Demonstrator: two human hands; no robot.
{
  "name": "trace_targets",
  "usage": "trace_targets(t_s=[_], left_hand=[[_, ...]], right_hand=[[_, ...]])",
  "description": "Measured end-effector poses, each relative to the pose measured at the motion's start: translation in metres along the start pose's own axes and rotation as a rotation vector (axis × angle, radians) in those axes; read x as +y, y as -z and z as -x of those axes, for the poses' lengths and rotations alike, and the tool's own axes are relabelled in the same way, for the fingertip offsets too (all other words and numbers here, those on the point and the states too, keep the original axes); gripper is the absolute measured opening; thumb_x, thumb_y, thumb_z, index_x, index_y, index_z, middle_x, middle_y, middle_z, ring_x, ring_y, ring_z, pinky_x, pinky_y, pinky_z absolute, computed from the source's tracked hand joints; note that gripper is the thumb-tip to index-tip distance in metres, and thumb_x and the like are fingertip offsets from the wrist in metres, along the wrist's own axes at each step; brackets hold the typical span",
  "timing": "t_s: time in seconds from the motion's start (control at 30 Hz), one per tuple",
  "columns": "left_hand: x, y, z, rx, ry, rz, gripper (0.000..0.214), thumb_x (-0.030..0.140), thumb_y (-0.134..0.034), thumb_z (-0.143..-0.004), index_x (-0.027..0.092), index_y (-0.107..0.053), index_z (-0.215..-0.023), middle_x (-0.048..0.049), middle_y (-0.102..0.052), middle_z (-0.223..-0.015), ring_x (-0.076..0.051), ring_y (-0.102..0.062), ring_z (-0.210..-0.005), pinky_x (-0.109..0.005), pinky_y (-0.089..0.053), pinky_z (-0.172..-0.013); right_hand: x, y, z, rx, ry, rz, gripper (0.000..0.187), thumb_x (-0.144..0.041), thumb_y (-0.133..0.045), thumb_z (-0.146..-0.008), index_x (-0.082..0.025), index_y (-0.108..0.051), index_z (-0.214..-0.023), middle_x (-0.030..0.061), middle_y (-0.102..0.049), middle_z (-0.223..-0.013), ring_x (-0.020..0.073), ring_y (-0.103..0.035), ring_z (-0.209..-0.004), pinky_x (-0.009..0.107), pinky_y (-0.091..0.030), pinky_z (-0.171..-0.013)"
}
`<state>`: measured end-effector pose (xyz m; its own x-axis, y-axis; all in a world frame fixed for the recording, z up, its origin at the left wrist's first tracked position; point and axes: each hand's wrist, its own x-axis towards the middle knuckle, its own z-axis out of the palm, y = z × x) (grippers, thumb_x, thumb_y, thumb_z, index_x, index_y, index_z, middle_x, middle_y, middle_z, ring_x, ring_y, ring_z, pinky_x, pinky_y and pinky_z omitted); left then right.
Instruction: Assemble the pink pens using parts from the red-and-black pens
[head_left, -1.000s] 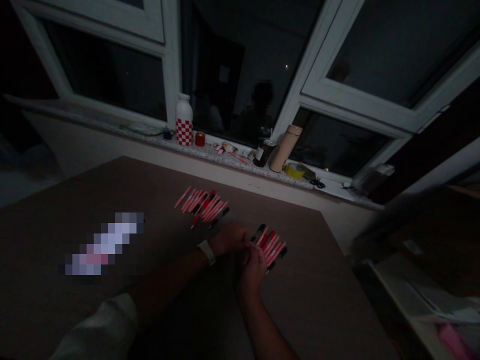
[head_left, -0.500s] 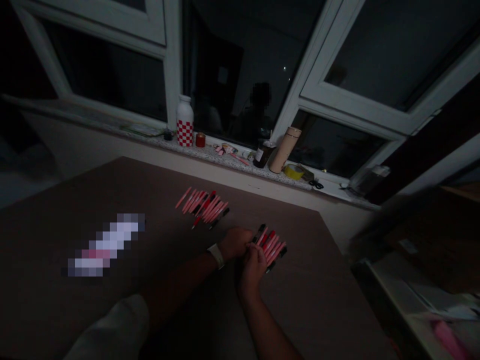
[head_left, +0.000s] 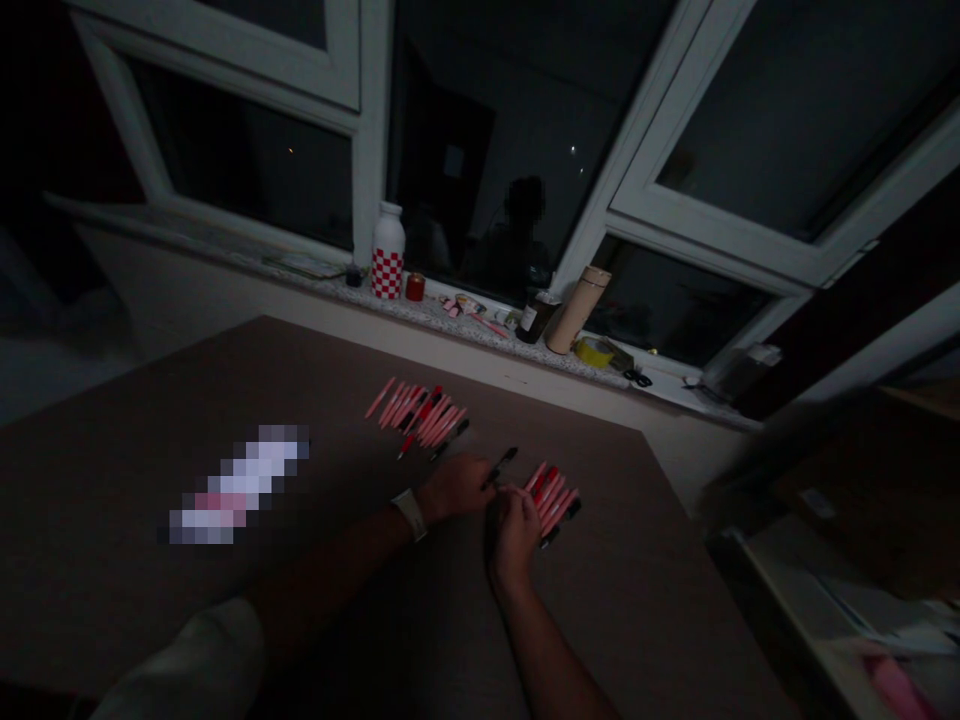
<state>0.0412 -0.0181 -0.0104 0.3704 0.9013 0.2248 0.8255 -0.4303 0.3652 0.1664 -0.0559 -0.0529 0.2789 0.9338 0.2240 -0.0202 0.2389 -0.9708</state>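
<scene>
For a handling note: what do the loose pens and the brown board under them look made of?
The pens look like moulded plastic: their pink and red barrels show a smooth sheen, though the dim light hides any finer detail. The brown board looks matte, perhaps cardboard or hardboard; no grain shows, so it could be either.

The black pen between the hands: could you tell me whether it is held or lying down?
Held, it seems: the black pen ends in the left hand.

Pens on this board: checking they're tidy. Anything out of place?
One black pen sits apart from the nearer group of pink and red pens, between the left hand and right hand, angled unlike its neighbours.
</scene>
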Motion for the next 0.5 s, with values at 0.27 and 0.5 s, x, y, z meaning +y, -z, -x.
trace_targets(t_s=[0.27,0.5], left_hand=[[-0.040,0.022,0.066,0.076,0.085,0.283,0.015,0.031,-0.051,-0.092,0.018,-0.059,-0.092,-0.0041,-0.066,-0.086,-0.018,-0.061,-0.075,-0.027,-0.044,-0.067],[-0.055,0.026,0.098,0.121,-0.067,0.272,0.014,0.024,-0.048,-0.096,0.018,-0.057,-0.105,-0.0076,-0.065,-0.101,-0.022,-0.062,-0.092,-0.034,-0.049,-0.084]], right_hand=[[-0.011,-0.012,0.017,-0.166,-0.125,0.053,0.039,-0.057,-0.058,-0.084,-0.018,-0.059,-0.076,-0.0076,-0.042,-0.050,0.0113,-0.041,-0.045,0.022,-0.029,-0.045],[-0.012,-0.026,0.024,-0.246,-0.039,0.092,0.040,-0.059,-0.063,-0.082,-0.022,-0.051,-0.084,-0.0041,-0.056,-0.061,0.0137,-0.053,-0.056,0.024,-0.042,-0.054]])
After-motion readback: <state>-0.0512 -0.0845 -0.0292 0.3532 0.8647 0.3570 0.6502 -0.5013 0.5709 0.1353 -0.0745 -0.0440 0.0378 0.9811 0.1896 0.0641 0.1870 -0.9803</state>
